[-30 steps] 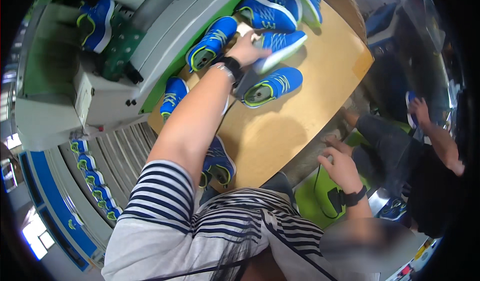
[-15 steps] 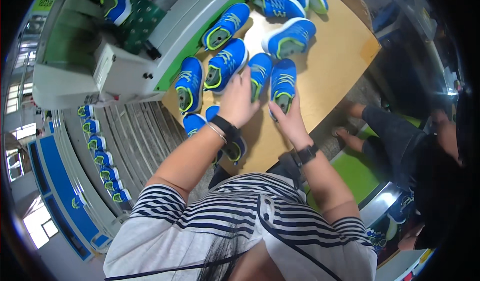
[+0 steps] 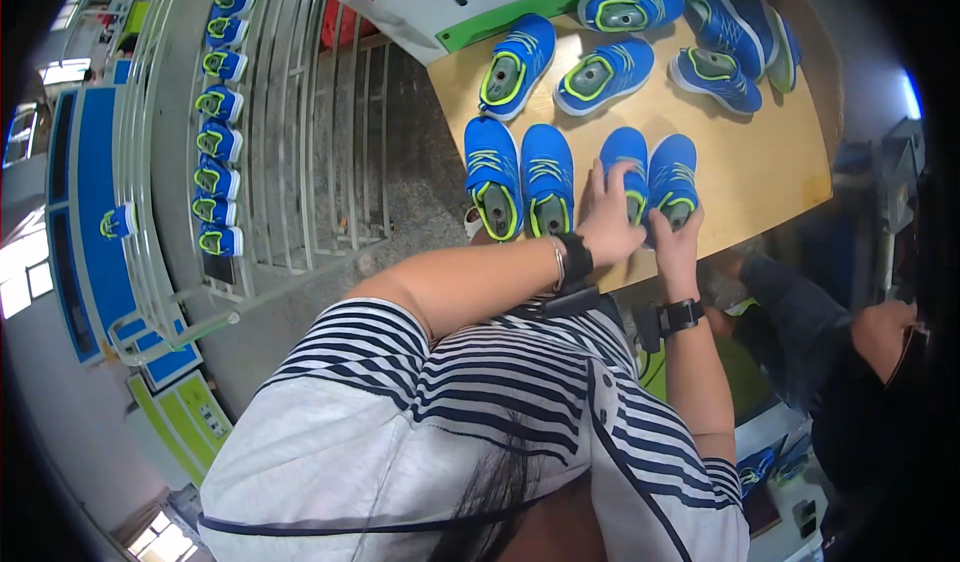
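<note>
Taking the wooden table [image 3: 760, 177] as the landmark, no package, label or screen shows on it or just beside it. Far to its left, across the grey floor and beyond the metal rack, a yellow-green rectangular floor sign [image 3: 185, 412] lies flat, with small dark and white markings too blurred to tell. Just above that sign, nearer the rack, sits a blue rectangular panel [image 3: 165, 364] with a pale edge; whether it is a sign or a mat cannot be told. Well below and to the right of the table, a small dark flat box-like thing [image 3: 805, 514] stands, too small to identify.
</note>
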A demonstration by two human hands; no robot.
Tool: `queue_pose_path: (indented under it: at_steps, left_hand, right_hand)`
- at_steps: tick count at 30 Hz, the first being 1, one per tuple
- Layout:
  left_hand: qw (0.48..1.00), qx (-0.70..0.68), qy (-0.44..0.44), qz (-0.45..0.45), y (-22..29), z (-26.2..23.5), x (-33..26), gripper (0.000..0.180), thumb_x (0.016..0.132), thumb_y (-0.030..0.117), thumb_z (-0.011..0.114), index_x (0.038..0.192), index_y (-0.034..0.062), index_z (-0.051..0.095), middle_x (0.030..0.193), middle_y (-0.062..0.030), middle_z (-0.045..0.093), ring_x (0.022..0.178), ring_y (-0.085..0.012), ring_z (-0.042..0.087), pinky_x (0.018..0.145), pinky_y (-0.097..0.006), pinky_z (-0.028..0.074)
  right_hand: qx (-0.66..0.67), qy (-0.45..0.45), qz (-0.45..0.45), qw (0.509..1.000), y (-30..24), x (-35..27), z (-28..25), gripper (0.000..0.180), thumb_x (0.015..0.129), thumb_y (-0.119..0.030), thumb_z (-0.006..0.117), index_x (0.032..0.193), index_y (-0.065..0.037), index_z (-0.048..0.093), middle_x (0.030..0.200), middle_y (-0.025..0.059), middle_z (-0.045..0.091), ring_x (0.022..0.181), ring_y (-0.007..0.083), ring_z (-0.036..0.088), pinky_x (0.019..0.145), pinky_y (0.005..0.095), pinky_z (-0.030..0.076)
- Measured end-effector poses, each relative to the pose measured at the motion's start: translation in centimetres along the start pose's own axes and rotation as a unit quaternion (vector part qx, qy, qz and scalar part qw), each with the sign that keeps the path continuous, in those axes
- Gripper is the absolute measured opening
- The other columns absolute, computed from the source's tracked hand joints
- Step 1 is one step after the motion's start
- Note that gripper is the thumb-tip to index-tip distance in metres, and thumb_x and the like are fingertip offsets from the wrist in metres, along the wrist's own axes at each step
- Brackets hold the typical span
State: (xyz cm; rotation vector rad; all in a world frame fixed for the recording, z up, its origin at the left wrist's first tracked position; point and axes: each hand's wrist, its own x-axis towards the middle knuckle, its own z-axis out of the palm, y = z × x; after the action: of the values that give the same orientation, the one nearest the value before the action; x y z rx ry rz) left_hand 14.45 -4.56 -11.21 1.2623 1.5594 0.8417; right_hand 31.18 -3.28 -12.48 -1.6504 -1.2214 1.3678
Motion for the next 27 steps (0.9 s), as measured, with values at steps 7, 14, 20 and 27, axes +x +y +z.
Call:
queue_pose_path:
  at_steps: [7, 14, 20, 27]
  left_hand:
    - [0.912, -0.404, -0.007, -0.071, 9.4, -16.2, 2.6, 0.075, 0.078, -0.005, 0.068, 0.146, 0.0058, 0.038, 0.115, -0.0133, 0.061, 0.097, -0.0212, 0.065, 0.088, -0.036, 0.053]
    - [0.925, -0.244, 0.191, 0.219, 19.8, -22.9, 8.5, 0.079, 0.080, -0.004, 0.066, 0.151, -0.0019, 0.031, 0.121, -0.0113, 0.060, 0.102, -0.0176, 0.063, 0.088, -0.030, 0.053]
    - [0.918, 0.048, 0.377, 0.111, 18.2, -22.7, 21.7, 0.097, 0.075, 0.014, 0.072, 0.156, 0.0117, 0.020, 0.162, -0.0222, 0.020, 0.141, -0.0442, 0.034, 0.114, -0.057, 0.030]
    - [0.901, -0.006, 0.370, 0.226, 16.8, -23.8, 22.0, 0.104, 0.081, 0.032, 0.081, 0.155, -0.0042, 0.020, 0.158, -0.0385, 0.020, 0.150, -0.0475, 0.022, 0.122, -0.047, 0.023]
  right_hand:
    - [-0.288, 0.022, -0.325, 0.900, -9.0, -2.0, 3.7, 0.090, 0.086, -0.021, 0.080, 0.153, 0.003, 0.024, 0.153, 0.0303, 0.035, 0.139, 0.0393, 0.041, 0.115, 0.0455, 0.035]
    - [-0.209, -0.221, -0.228, 0.925, -6.1, -4.1, 10.9, 0.087, 0.079, -0.017, 0.080, 0.152, -0.007, 0.034, 0.151, 0.0310, 0.037, 0.137, 0.0479, 0.041, 0.115, 0.0470, 0.037]
    - [-0.066, -0.258, -0.120, 0.956, -15.9, -0.8, 1.1, 0.082, 0.080, -0.010, 0.075, 0.150, -0.007, 0.033, 0.134, 0.0160, 0.051, 0.126, 0.0274, 0.052, 0.110, 0.0387, 0.040]
    - [-0.119, -0.016, -0.440, 0.890, -34.7, 11.5, -3.8, 0.064, 0.087, -0.010, 0.071, 0.146, -0.003, 0.046, 0.137, 0.0149, 0.058, 0.128, 0.0227, 0.055, 0.109, 0.0363, 0.042]
